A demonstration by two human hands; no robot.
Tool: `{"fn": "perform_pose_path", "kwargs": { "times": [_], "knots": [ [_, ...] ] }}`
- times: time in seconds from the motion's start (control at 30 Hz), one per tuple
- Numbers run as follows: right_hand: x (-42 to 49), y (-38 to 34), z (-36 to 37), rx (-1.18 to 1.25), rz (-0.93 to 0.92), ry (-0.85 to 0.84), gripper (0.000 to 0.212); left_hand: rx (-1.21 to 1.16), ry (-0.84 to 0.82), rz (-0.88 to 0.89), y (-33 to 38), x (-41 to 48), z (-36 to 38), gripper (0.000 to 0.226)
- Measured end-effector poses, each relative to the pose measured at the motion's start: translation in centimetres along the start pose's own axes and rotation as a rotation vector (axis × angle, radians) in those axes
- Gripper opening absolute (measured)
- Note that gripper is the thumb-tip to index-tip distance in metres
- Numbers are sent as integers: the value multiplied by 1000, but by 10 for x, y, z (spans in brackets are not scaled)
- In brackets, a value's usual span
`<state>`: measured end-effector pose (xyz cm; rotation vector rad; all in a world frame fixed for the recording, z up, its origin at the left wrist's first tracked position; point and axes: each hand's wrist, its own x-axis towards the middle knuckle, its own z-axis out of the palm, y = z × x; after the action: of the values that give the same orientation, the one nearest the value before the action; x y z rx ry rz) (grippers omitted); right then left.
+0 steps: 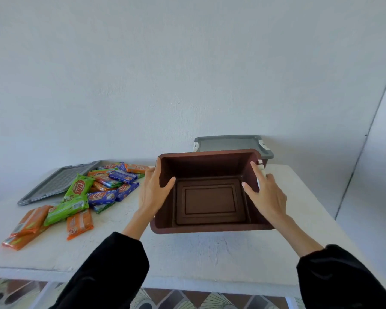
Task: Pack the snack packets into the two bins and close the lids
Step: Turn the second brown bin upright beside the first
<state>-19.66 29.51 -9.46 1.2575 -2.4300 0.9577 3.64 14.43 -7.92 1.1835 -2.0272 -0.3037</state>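
Note:
An empty brown bin (pixel 210 226) is tilted toward me above the white table (pixel 187 253). My left hand (pixel 153 192) grips its left wall, thumb inside and fingers outside. My right hand (pixel 266 195) grips its right wall by the white latch, thumb inside. Behind it stands a grey bin (pixel 230 144) with its lid on and white latches. A pile of snack packets (pixel 94 190) in orange, green and blue lies on the table's left part. A loose grey lid (pixel 56 181) lies flat behind the pile.
The table stands against a white wall (pixel 187 74). Its front edge (pixel 54 273) runs below my sleeves, with a patterned tile floor (pixel 176 299) under it. A bare stretch of tabletop lies in front of the brown bin.

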Motion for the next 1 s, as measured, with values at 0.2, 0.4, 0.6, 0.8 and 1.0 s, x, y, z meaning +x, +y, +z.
{"fn": "perform_pose_path", "kwargs": {
  "times": [0.2, 0.4, 0.6, 0.8, 1.0],
  "knots": [
    [4, 22, -22, -169, 66, -191, 66, 133, -254, 58, 9, 21, 23, 71],
    [17, 36, -23, -304, 30, -342, 72, 314, -397, 96, 16, 26, 37, 65],
    [29, 21, -19, -403, -68, -365, 55, 562, -369, 80, 28, 25, 47, 67],
    [44, 36, -23, -91, -37, -467, 71, 640, -474, 113, 26, 26, 53, 83],
    [47, 64, -32, 250, 2, -534, 54, 400, -590, 74, 17, 31, 44, 77]
  ]
}}
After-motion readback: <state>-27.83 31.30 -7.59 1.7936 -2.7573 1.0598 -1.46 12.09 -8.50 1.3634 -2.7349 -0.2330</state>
